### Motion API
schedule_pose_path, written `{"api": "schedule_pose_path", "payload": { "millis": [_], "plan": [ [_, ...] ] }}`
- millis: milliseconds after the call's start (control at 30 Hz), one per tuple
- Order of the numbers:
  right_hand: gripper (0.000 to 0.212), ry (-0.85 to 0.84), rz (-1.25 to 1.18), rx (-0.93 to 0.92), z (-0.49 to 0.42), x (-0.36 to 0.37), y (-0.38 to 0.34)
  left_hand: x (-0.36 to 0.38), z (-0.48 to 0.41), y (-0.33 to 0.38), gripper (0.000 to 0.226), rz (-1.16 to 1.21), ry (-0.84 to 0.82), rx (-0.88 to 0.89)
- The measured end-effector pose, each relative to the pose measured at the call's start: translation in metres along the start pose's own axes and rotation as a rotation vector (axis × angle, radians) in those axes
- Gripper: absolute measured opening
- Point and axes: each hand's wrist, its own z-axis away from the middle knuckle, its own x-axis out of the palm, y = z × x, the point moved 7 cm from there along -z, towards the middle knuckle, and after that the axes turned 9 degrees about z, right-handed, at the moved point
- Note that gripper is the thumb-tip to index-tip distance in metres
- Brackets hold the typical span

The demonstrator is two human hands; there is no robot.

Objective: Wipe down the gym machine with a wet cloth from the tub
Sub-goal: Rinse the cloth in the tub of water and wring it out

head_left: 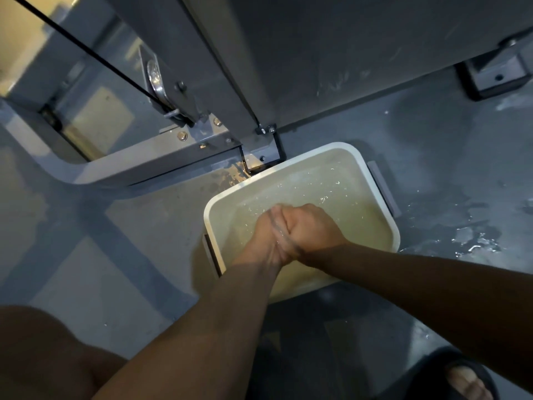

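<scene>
- Tub [331, 146], white, sat on the grey floor [129, 255], its far corner touching the foot of the gym machine [259, 67]; it held cloudy, rippled water.
- Left hand [266, 238] and right hand [313, 226] were pressed together just over the water, toward the tub's near-left side.
- Right fingers were curled like a fist against the left hand; left fingers were motion-blurred. Cannot tell whether either hand gripped anything.
- Machine was a grey upright post, with a black cable [86, 50] running down to a pulley [155, 79] and a bolted base.
- Puddle [476, 241] lay on the floor, right of the tub.
- Sandalled foot [467, 379] was at bottom right, bare knee [43, 356] at bottom left.
</scene>
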Motion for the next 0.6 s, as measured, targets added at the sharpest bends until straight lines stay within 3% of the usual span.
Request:
{"api": "schedule_pose_path", "payload": {
  "millis": [33,100,200,300,400,467,533,600],
  "plan": [
    [0.041,0.02,0.017,0.052,-0.003,-0.003,0.003,0.004,0.003,-0.002,0.066,0.039,-0.025,-0.026],
    [0.054,0.034,0.04,0.248,-0.011,-0.004,0.02,-0.001,0.004,0.004,0.038,-0.006,-0.013,-0.045],
    [0.06,0.036,0.028,0.409,-0.02,0.003,0.042,-0.01,0.008,0.023,0.031,-0.377,0.061,0.006],
    [0.044,0.049,-0.08,0.45,-0.019,0.006,0.059,-0.015,0.004,0.052,0.023,-1.057,0.133,0.224],
    [0.058,-0.185,-0.003,0.364,-0.018,0.014,0.063,-0.006,0.014,0.061,0.05,-1.671,0.12,0.417],
    [0.035,-0.259,-0.192,0.306,-0.013,0.007,0.057,0.004,0.021,0.05,0.059,-1.886,-0.068,0.455],
    [0.011,-0.204,-0.434,0.281,-0.007,-0.01,0.051,0.01,0.024,0.045,0.053,-1.944,-0.168,0.453],
    [0.017,-0.216,-0.714,0.378,0.002,-0.013,0.054,0.018,0.028,0.054,0.041,-1.888,-0.162,0.495]
  ]
}}
